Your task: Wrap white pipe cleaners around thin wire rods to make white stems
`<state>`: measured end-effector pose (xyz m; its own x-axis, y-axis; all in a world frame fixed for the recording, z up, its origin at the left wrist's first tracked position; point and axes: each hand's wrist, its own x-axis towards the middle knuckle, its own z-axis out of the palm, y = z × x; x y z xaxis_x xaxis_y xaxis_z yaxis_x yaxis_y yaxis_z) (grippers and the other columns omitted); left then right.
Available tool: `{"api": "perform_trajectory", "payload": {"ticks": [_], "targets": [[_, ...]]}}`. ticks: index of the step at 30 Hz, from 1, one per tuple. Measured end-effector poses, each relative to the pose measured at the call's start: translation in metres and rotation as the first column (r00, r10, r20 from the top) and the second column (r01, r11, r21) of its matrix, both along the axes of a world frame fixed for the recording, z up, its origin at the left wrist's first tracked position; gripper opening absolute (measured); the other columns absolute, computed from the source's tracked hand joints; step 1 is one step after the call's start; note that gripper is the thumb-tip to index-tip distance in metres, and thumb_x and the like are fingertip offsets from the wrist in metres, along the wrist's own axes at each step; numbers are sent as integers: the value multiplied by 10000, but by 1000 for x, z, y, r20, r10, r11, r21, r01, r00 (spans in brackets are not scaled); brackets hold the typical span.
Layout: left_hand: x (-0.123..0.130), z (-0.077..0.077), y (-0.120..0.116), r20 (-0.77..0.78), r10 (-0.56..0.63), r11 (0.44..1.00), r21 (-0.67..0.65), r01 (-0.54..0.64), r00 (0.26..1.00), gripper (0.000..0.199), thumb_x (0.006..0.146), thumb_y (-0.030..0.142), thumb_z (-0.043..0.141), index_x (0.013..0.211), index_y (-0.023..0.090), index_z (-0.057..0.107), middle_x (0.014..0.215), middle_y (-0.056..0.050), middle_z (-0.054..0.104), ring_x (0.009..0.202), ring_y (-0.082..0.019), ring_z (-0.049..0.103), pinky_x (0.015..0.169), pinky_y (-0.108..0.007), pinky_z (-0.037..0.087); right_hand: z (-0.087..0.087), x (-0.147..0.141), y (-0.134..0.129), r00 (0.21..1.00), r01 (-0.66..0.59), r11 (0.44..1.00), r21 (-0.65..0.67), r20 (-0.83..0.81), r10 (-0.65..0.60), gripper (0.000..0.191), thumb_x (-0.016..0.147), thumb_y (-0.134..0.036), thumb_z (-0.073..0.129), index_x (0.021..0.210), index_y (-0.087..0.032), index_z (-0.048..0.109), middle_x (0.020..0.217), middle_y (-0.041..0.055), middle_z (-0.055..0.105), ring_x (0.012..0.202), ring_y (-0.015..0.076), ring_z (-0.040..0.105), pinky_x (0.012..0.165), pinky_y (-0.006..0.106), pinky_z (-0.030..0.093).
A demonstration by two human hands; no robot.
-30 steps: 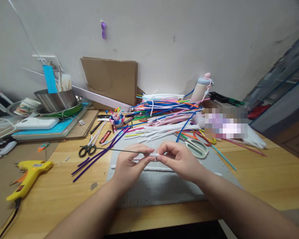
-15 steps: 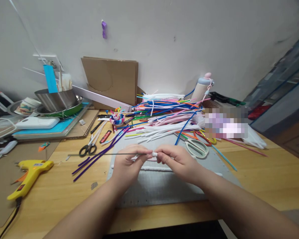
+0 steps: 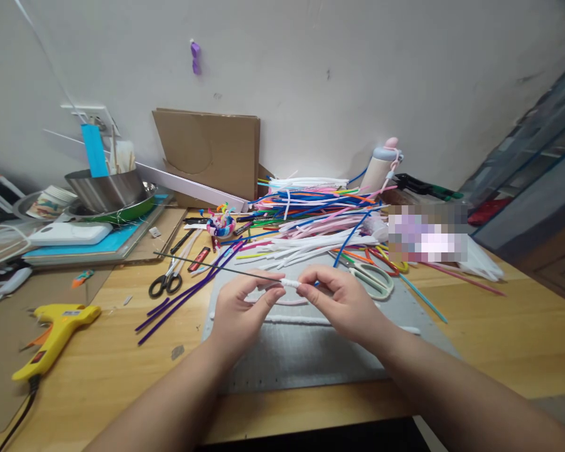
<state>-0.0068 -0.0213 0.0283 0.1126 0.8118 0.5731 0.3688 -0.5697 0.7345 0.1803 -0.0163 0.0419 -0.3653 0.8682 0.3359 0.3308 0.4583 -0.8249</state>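
- Standing beside this person, I can see both hands up over the grey mat [image 3: 306, 364], fingertips nearly meeting in the middle, nothing spread wide.
- Left hand [image 3: 252, 304]: thumb and forefinger are pinched in close around a thin dark stick [image 3: 207, 263]. Most of its length pokes out to the left, tilted up a bit, with the tip above the tabletop [image 3: 136, 402].
- Right hand [image 3: 332, 292]: thumb and finger nip the right end of a white ridged piece [image 3: 290, 283]. The other fingers are curled, so no clue if they're tucked around anything.
- That white bit sits between the two sets of fingertips, at the stick's right end and up off the mat. Looks to me like something fuzzy wound round the stick, but the far end is hidden by the fingers.
- My two cents for doing this well: left pinch right up against the white piece so the stick can't wobble, and turn it in small, even rolls.
- Light touch with the right, though. Squeeze too hard and I reckon the ridges flatten or bunch up.
- Also watch that long free end: it passes over the black-handled scissors [image 3: 168, 276] and the purple strips [image 3: 188, 295], and could snag if it dips.
- A white strip [image 3: 294, 319] lies on the mat just below, handy but out of the way.
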Motion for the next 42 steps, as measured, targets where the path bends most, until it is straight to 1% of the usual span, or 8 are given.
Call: {"api": "perform_trajectory", "payload": {"ticks": [8,18,26,29,31,35,38,42], "targets": [[2,1,-2,0,-9,1000,8,9,1000,98,766,205,650,852,180,691,831,-52,722,750,-173,660,695,-286,532,-1,-1,-1,996,90,996,27,4,-90,108,837,-259,561,765,-180,565,730,13,589,703,148,546,618,248,413],[4,-1,-1,38,-43,999,25,42,998,92,759,226,663,830,168,664,738,-40,690,717,-164,641,662,-270,504,-10,-2,-1,995,94,994,62,-23,-93,86,807,-205,590,740,-188,539,732,17,579,679,146,548,596,249,418],[4,-5,0,32,-24,1000,-15,25,999,30,765,202,659,748,182,644,710,-16,678,691,-148,628,651,-254,497,-13,-4,-2,995,100,983,152,10,-102,121,799,-184,594,704,-189,519,726,9,557,661,134,521,577,243,387],[2,-4,1,48,-72,996,54,69,996,33,764,159,656,753,184,638,705,-11,669,685,-142,623,654,-258,494,-9,-2,0,994,31,993,111,101,-43,65,820,-251,587,837,-192,564,800,20,592,716,144,542,608,244,405],[1,-3,1,47,-116,988,109,110,992,57,760,132,657,772,184,638,712,-13,666,688,-142,621,663,-268,493,-3,0,1,989,-50,996,77,141,39,129,863,-281,531,942,-195,584,877,34,615,787,154,556,673,255,418],[1,-2,3,21,-166,973,164,160,986,83,760,99,649,785,178,641,706,-13,668,675,-136,617,649,-263,487,4,3,5,965,-214,976,-50,143,219,250,916,-281,435,809,-165,629,748,27,617,721,140,557,656,241,412],[2,-1,3,25,-141,978,157,136,990,91,743,110,672,808,167,646,734,-21,673,705,-137,623,667,-254,490,4,3,6,980,-184,975,-127,59,192,209,882,-278,499,772,-155,628,721,25,622,697,136,560,638,231,413],[3,-1,3,31,-94,986,144,88,995,140,734,120,684,865,160,653,797,-34,683,766,-138,634,720,-245,495,2,2,6,995,-99,987,-127,-4,100,154,835,-262,562,742,-155,618,717,20,616,690,139,547,630,237,406]]}}
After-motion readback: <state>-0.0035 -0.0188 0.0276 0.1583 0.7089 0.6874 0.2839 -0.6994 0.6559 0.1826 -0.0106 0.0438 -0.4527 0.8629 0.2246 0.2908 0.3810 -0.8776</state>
